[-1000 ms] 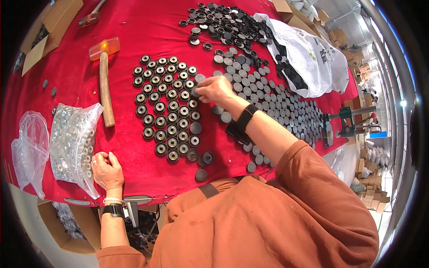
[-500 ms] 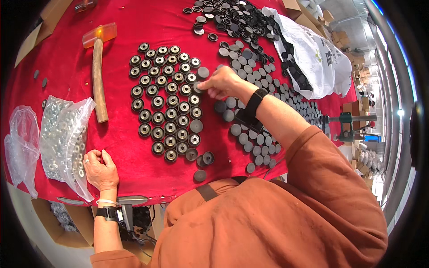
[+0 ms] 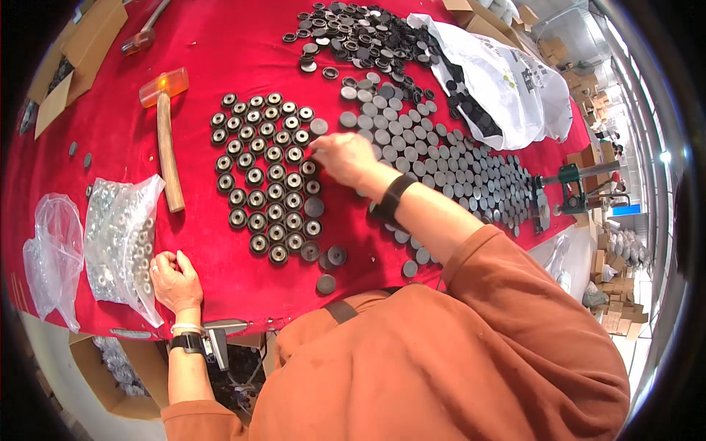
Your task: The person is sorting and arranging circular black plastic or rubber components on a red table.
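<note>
Fingers of the right hand (image 3: 344, 156) are pinching at a ringed disc (image 3: 309, 168) on the right edge of the disc grid (image 3: 268, 180), lower along that edge than a second ago. Left hand (image 3: 175, 279) is staying fisted on the red worktop (image 3: 220, 51) beside the bag of metal parts (image 3: 118, 239); whether it is holding anything, I cannot tell. Mallet (image 3: 165, 136) is lying unmoved left of the grid.

Matt red cloth table cover (image 3: 220, 44) under both hands. By right hand (image 3: 344, 156): dark matt discs (image 3: 441, 173), ringed ones (image 3: 265, 176) with shiny metal centres. Beyond left hand (image 3: 175, 279): wooden-handled mallet (image 3: 168, 140), amber glossy plastic head. Beside it: clear crinkly plastic bag (image 3: 118, 235) of shiny metal parts.
</note>
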